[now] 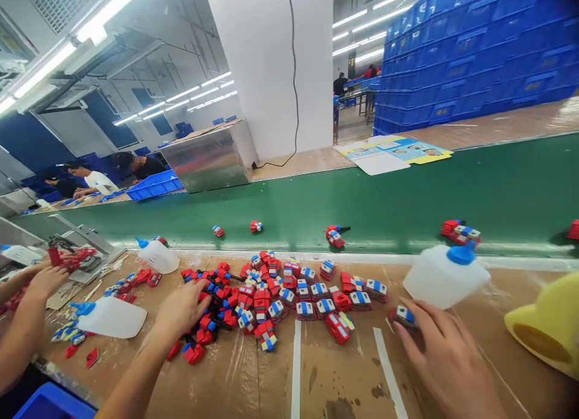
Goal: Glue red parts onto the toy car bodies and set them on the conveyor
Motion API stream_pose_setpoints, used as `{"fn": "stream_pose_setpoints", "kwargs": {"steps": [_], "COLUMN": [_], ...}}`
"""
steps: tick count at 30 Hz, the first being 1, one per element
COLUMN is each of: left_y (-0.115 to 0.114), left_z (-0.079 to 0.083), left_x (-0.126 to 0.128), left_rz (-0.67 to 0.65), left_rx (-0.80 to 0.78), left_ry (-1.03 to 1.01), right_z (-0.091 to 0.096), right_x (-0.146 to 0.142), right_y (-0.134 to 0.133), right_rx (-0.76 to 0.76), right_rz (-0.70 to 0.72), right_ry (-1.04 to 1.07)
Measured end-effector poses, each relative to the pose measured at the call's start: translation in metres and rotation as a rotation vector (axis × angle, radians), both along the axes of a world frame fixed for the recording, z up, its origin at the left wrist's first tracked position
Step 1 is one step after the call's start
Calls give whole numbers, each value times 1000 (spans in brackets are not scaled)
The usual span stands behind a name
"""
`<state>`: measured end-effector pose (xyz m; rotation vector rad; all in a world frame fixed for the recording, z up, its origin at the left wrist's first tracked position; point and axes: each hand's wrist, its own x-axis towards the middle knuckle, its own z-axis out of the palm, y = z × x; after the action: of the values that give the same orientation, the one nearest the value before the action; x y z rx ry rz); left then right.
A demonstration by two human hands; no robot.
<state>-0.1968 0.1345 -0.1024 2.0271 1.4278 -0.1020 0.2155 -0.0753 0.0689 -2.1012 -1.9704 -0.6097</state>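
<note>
My right hand (446,346) is closed around a small toy vehicle part (404,316) with a blue-and-white striped top, at the right of the brown work table (253,383). On the left, my left hand (183,307) reaches into a heap of red, blue and black toy parts (217,301). Its fingers curl together over the heap's left side, and what they grip is hidden. Between my hands spreads a pile of red toy vehicle parts (262,295) with blue-and-white striped tops. One red part (339,327) lies a little in front of the pile.
A white squeeze bottle (443,277) stands behind my right hand; another bottle (113,316) lies left. A yellow container (552,322) sits far right. Beyond runs a green conveyor belt (289,208) carrying several toy parts. A co-worker's hands (47,280) work at a metal fixture (88,247).
</note>
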Motion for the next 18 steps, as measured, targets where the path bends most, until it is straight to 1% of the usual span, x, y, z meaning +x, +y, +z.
{"fn": "stream_pose_setpoints", "kwargs": {"steps": [1, 2, 3, 4, 5, 7, 8, 10, 12, 13, 15, 16, 18], "left_y": [-24, -49, -72, -93, -110, -133, -138, -142, -143, -144, -147, -150, -156], "left_z": [-8, -18, -30, -41, -52, -69, -75, -83, -88, -91, -96, -98, -101], "left_x": [-19, -34, -42, -46, -45, -35, -29, -20, -17, -19, -23, -25, -27], "left_rz": [1, 6, 6, 7, 34, 125, 176, 259, 292, 287, 285, 298, 381], "left_rx": [-69, -131, -211, -273, -315, -318, -304, -269, -265, -283, -358, -414, -516], "left_ry": [48, 78, 91, 68, 28, -90, -145, -224, -244, -241, -235, -235, -241], "right_z": [2, 0, -5, -14, -27, -63, -84, -123, -156, -168, -184, -189, -195], "right_x": [-11, -23, -35, -45, -54, -69, -76, -87, -97, -102, -109, -111, -110], "right_y": [13, 30, 51, 76, 106, 173, 209, 275, 327, 346, 371, 377, 381], "right_rx": [-2, -27, -79, -151, -259, -420, -507, -629, -713, -759, -843, -877, -912], "right_rz": [33, 92, 154, 216, 248, 285, 281, 255, 298, 338, 387, 388, 352], "right_ry": [63, 138, 204, 244, 259, 203, 156, 16, -164, -246, -375, -421, -472]}}
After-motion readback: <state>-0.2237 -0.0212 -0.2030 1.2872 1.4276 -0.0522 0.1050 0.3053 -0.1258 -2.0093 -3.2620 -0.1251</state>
